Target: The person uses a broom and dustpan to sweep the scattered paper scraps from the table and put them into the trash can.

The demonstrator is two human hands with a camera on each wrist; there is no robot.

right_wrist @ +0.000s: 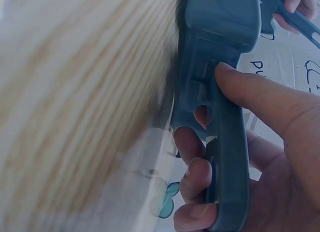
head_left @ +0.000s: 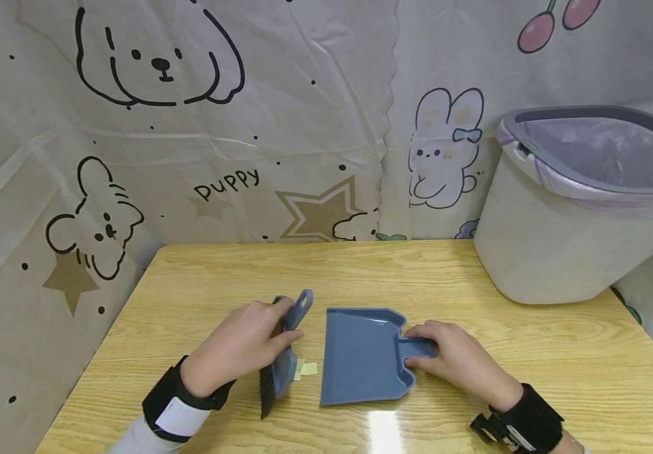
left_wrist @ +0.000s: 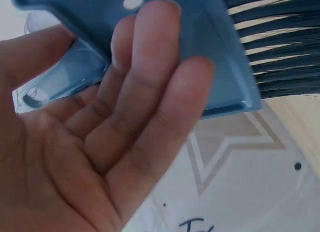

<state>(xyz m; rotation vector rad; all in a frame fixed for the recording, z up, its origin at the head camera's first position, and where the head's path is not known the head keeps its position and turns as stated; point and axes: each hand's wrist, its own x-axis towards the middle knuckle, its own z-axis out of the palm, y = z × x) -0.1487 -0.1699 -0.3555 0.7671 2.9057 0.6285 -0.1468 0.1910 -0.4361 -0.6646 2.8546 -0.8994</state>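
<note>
My left hand [head_left: 247, 340] grips a small blue hand brush [head_left: 285, 372] near its handle, tilted with the dark bristles [head_left: 267, 391] down on the table. In the left wrist view, the fingers [left_wrist: 155, 46] lie against the back of the brush head [left_wrist: 215, 81]. My right hand [head_left: 462, 359] holds the handle of a blue dustpan [head_left: 360, 359], thumb and fingers wrapped round it, as the right wrist view shows on the handle [right_wrist: 230, 167]. The pan lies on the table, its open edge toward the brush. Small pale yellow paper scraps [head_left: 306, 368] lie between brush and pan, partly hidden by the brush.
A light wood-grain table [head_left: 235, 271] carries everything. At the back right stands a grey-white trash bin [head_left: 553, 246] with a purple liner. A printed cloth [head_left: 315, 139] with cartoon animals hangs behind and at the left side.
</note>
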